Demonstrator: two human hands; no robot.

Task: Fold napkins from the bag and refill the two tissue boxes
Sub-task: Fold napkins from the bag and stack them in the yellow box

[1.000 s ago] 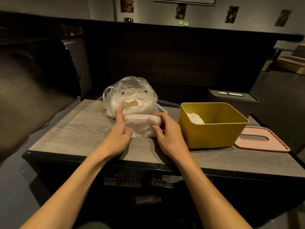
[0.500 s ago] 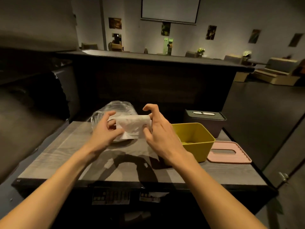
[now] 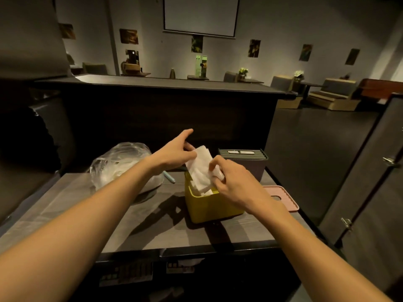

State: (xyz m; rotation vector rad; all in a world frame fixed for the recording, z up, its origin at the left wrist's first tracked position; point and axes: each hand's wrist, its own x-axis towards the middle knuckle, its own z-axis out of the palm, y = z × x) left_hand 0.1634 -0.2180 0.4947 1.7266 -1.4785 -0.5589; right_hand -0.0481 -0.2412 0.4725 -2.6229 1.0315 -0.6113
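We see a white napkin (image 3: 200, 168) over a yellow box (image 3: 209, 205). Behind it is a dark grey box (image 3: 250, 165) with a striped green-grey lid (image 3: 243, 154). A pink lid (image 3: 283, 198) lies flat. The bag (image 3: 122, 164) is clear, with white inside. The table (image 3: 152, 225) is grey with wood lines. A light blue pen (image 3: 169, 176) lies there.

single head-worn wide-angle view, no second view to share. looks forward and down from above near edge of bench (image 3: 65, 205), forearms entering from bottom corners. close on yellow box (image 3: 209, 205) at centre; faces dark counter (image 3: 165, 88), then far wall with projector screen (image 3: 199, 15).
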